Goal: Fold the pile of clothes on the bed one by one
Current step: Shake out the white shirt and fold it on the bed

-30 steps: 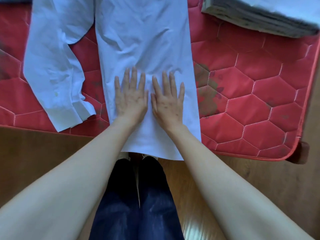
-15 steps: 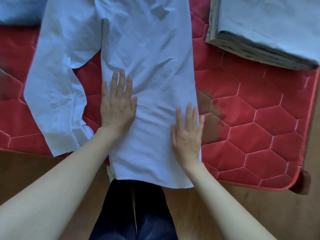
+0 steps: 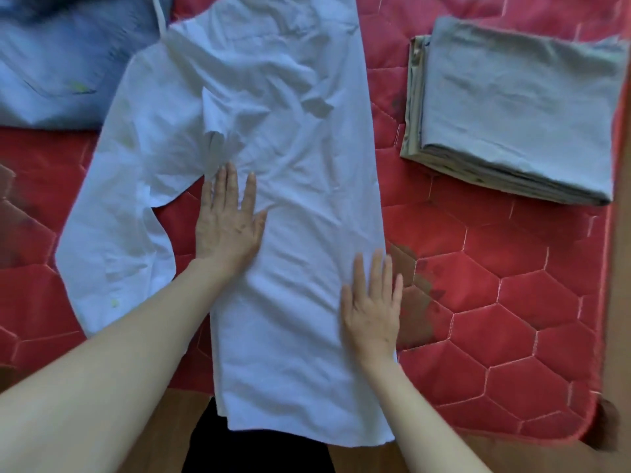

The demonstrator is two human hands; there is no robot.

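Observation:
A white long-sleeved shirt (image 3: 293,172) lies spread lengthwise on the red quilted bed (image 3: 495,285), its right side folded in to a straight edge and its hem hanging over the near edge. Its left sleeve (image 3: 112,240) lies loose to the left. My left hand (image 3: 227,227) rests flat, fingers apart, on the shirt's left edge near the armpit. My right hand (image 3: 372,308) lies flat on the right folded edge, lower down. Neither hand grips the cloth.
A folded stack of grey-blue cloth (image 3: 512,110) sits at the bed's far right. More pale blue clothes (image 3: 61,70) lie heaped at the far left. The bed's rounded corner (image 3: 594,425) and wooden floor (image 3: 495,455) are at the near right. My dark trousers show below the hem.
My hands have slid apart from the shirt's middle, the left one up along the left side, the right one out to the right edge. The view has tilted up, showing more of the bed.

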